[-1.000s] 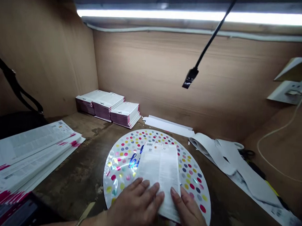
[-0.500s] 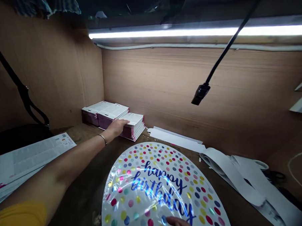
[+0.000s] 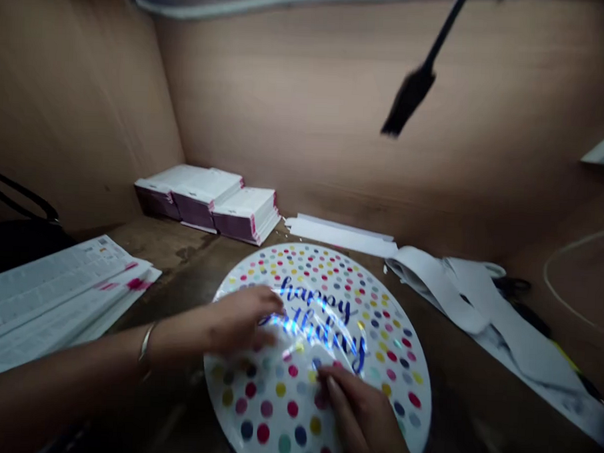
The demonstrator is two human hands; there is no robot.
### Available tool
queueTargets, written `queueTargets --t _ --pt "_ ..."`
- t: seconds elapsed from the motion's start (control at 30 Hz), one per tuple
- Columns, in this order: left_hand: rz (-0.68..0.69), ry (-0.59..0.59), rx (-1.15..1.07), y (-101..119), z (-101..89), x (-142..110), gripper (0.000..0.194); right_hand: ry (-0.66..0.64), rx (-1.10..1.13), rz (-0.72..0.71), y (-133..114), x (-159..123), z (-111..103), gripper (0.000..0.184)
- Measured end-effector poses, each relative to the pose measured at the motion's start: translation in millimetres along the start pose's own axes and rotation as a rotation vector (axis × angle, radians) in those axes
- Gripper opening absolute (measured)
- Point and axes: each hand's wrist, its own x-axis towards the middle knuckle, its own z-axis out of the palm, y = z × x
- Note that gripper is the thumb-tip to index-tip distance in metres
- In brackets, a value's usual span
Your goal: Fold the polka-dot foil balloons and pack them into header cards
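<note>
While my left forearm stretches in from the left, a bangle (image 3: 145, 345) at the wrist, my left hand (image 3: 245, 317), blurred, is over the left side of the round dotted "happy birthday" sheet (image 3: 338, 321), fingers loosely spread and empty. My right hand (image 3: 361, 416) is at its lower right, thumb and finger close together; I can't tell whether they pinch anything. The sheet lies flat on the brown worktop (image 3: 190, 255), between printed cards (image 3: 69, 290) and curled white paper (image 3: 430, 279). A black cable (image 3: 410, 101) dangles before the wooden back wall (image 3: 287, 112).
</note>
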Motion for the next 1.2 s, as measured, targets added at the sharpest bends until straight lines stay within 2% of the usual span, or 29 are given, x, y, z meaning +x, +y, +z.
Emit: queueTargets --t 0.03,0.07,0.1,0.13,0.2,0.27,0.33,0.4,0.47,0.63,0.73,0.77,0.83,0.93,1.0,1.07,1.2 --pt "0.116 -0.076 -0.031 26.1 15.7 -17.1 0.055 0.024 -0.111 -0.07 -3.0 -3.7 -4.3 0.037" --pt "0.172 -0.111 -0.044 47.6 28.1 -33.5 0.066 0.043 -0.226 -0.114 -4.1 -8.6 -8.7 0.036" --pt "0.185 -0.142 -0.048 63.6 37.3 -48.0 0.073 0.037 -0.33 -0.129 -3.6 -15.1 -12.7 0.036" --pt "0.191 -0.144 -0.046 74.1 43.7 -59.5 0.071 -0.009 -0.417 -0.127 -2.0 -23.1 -16.0 0.037" --pt "0.218 -0.102 -0.018 81.8 50.7 -73.2 0.05 -0.159 -0.524 -0.111 3.2 -42.5 -19.1 0.042" --pt "0.313 -0.027 0.036 80.6 53.3 -77.3 0.031 -0.276 -0.568 -0.108 8.9 -60.8 -18.0 0.049" --pt "0.408 0.04 0.095 79.4 53.7 -75.9 0.03 -0.283 -0.603 -0.119 13.9 -72.4 -14.9 0.052" --pt "0.439 0.049 0.117 81.3 53.5 -71.5 0.029 -0.236 -0.636 -0.122 17.4 -76.2 -12.2 0.051" --pt "0.367 0.021 0.053 85.0 53.0 -65.1 0.025 -0.195 -0.653 -0.133 19.4 -75.1 -11.3 0.05" --pt "-0.094 -0.075 -0.383 85.4 49.4 -44.1 0.007 -0.137 -0.651 -0.149 21.0 -72.8 -12.1 0.05" --pt "-0.252 -0.16 -0.527 81.6 45.7 -32.2 0.005 -0.126 -0.663 -0.154 22.5 -74.1 -10.6 0.049" --pt "-0.257 -0.179 -0.522 81.8 45.0 -29.0 0.006 -0.122 -0.663 -0.158 23.3 -74.5 -9.9 0.048" --pt "-0.181 -0.18 -0.441 85.9 45.2 -23.9 0.01 -0.104 -0.655 -0.18 24.2 -75.7 -8.6 0.052" --pt "0.021 -0.136 -0.256 97.7 49.5 -19.9 0.02 0.043 -0.653 -0.259 20.0 -77.4 -6.3 0.057" --pt "0.038 -0.123 -0.257 103.5 53.2 -18.2 0.015 0.124 -0.658 -0.343 12.5 -77.4 -3.7 0.049" --pt "-0.094 -0.113 -0.4 103.3 56.1 -15.2 0.015 0.064 -0.654 -0.407 3.1 -76.2 -0.4 0.038" --pt "-0.536 -0.026 -0.823 84.5 59.3 -2.7 0.027 -0.131 -0.686 -0.435 -10.6 -77.1 1.5 0.035"
